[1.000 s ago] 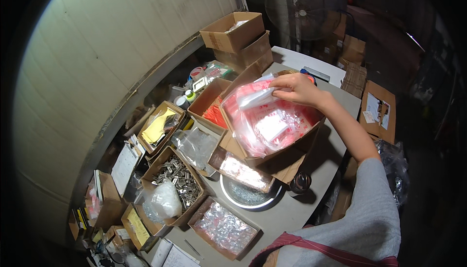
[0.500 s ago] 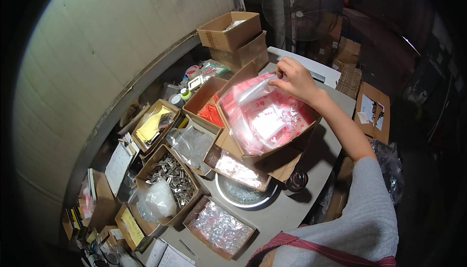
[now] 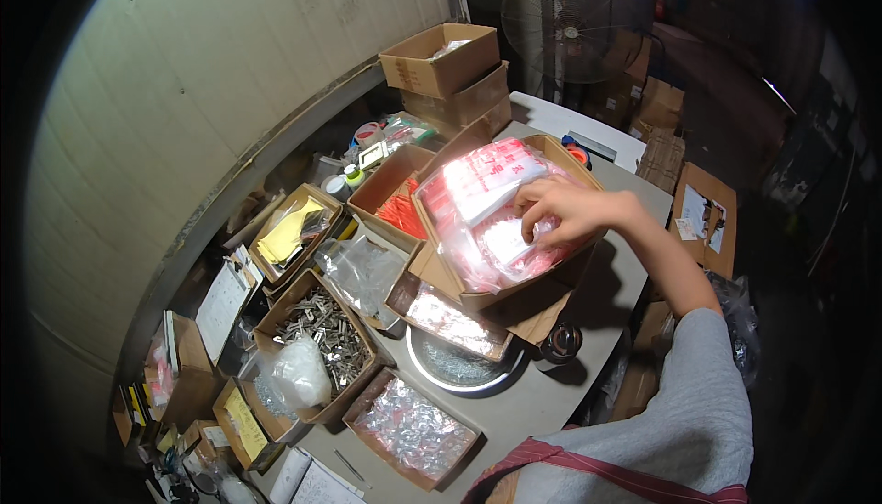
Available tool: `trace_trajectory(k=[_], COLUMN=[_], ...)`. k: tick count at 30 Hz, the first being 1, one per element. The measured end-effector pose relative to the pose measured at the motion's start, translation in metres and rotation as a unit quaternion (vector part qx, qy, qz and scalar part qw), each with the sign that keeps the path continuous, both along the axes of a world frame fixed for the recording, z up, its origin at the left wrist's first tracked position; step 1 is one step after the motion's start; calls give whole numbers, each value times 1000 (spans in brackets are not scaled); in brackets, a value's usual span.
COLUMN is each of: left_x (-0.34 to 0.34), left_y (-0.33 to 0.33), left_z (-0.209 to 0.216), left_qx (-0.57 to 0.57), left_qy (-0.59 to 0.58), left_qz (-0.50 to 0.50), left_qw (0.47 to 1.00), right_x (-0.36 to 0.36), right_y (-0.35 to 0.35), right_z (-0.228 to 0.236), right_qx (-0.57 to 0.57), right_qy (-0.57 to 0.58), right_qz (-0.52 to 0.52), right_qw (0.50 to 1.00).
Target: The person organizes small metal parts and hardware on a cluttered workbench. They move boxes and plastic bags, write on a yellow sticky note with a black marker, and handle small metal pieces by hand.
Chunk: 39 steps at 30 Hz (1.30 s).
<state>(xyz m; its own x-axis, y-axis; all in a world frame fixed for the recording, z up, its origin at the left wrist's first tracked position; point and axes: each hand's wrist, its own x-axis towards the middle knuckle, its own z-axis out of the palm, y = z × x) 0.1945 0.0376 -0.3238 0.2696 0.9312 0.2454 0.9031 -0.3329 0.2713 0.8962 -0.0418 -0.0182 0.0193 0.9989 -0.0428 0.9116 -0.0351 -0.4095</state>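
Observation:
My right hand [image 3: 570, 213] reaches over a cardboard box [image 3: 477, 300] heaped with clear plastic bags [image 3: 459, 237] that carry pink-red print. Its fingers are loosely bent and look apart, with the tips close above or touching the bags; nothing can be seen gripped in them. Beside the fingertips, toward the back of the box, a flat stack of printed bags [image 3: 493, 176] lies on top of the heap. My left hand does not show.
Left of the box are a carton of red strips [image 3: 401, 210], a box of metal clips [image 3: 333, 334] and a tray of small clear packets [image 3: 413, 430]. A round metal pan [image 3: 450, 373] and a dark jar [image 3: 561, 343] stand in front. Stacked cartons [image 3: 441, 58] rise behind.
My right hand has come down and nearer from the box's far side, letting go of the bag edge it was lifting. The printed stack now lies flatter, and an orange-blue round item shows behind.

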Motion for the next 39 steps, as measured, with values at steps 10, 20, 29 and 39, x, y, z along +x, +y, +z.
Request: trace_trajectory(k=[10,20,29,39], left_x=[-4,-4,0,-4], left_y=[0,2,-3,-1], left_z=[-1,4,14,11], left_qx=[10,13,15,-17], left_qy=[-11,4,-2,-3], left_qz=[8,-16,-28,-6], left_qw=[1000,1000,999,1000], right_x=[-29,-3,-19,-77], right_y=[-4,10,11,52], right_z=[-15,-27,-14,-17], right_qx=[102,219,216,-43], right_qy=[-72,67,207,-7], right_qz=[3,-200,-61,-70], right_qw=[992,953,952,997])
